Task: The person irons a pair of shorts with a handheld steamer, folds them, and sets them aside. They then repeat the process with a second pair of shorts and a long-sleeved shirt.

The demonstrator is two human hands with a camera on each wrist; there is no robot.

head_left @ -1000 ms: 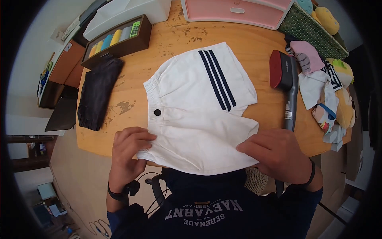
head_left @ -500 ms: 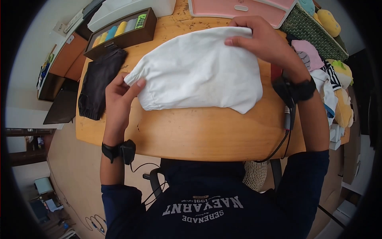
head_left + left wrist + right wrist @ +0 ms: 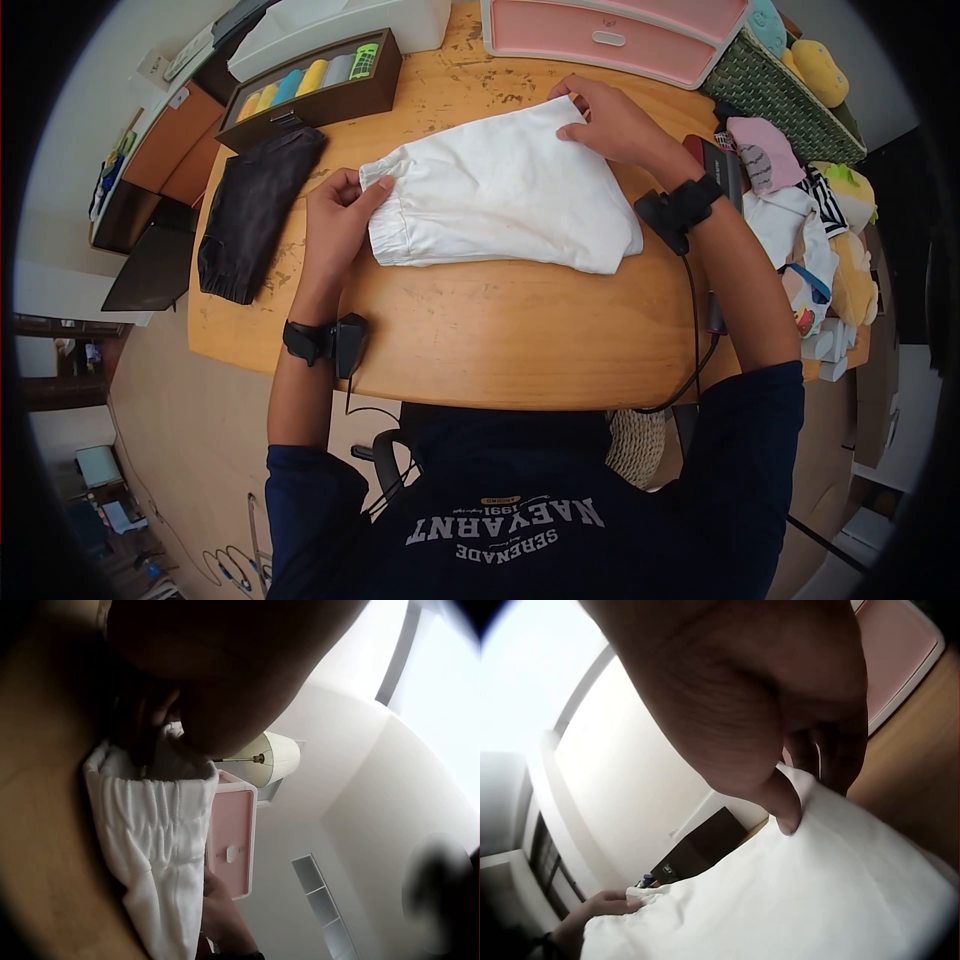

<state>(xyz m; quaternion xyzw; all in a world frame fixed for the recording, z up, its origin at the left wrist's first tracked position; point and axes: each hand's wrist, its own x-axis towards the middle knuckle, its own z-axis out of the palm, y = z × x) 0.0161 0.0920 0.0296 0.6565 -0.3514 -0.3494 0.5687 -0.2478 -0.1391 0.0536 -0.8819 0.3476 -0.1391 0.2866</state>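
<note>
White shorts (image 3: 500, 200), doubled over with their striped side hidden, lie across the middle of the wooden table (image 3: 480, 340). At their gathered elastic waistband my left hand (image 3: 340, 215) pinches the far corner, thumb on top. My right hand (image 3: 615, 125) pinches the far corner of the leg end between thumb and fingers. The right wrist view shows that thumb pressed on the white cloth (image 3: 840, 862) while the other fingers go behind it. From the left wrist, the waistband (image 3: 154, 795) gapes in a loop under the hand.
Dark folded pants (image 3: 260, 215) lie at the left, below a brown box (image 3: 350, 100) of rolled cloths. A pink drawer unit (image 3: 640, 45) and a green woven basket (image 3: 790, 110) stand behind. A handheld steamer (image 3: 720, 160), partly behind my right arm, neighbours piled clothes (image 3: 790, 220).
The shorts lay spread with stripes showing, then were lifted and folded over away from me. Since half a second ago they have come down, and both hands have shifted, the right one nearer me.
</note>
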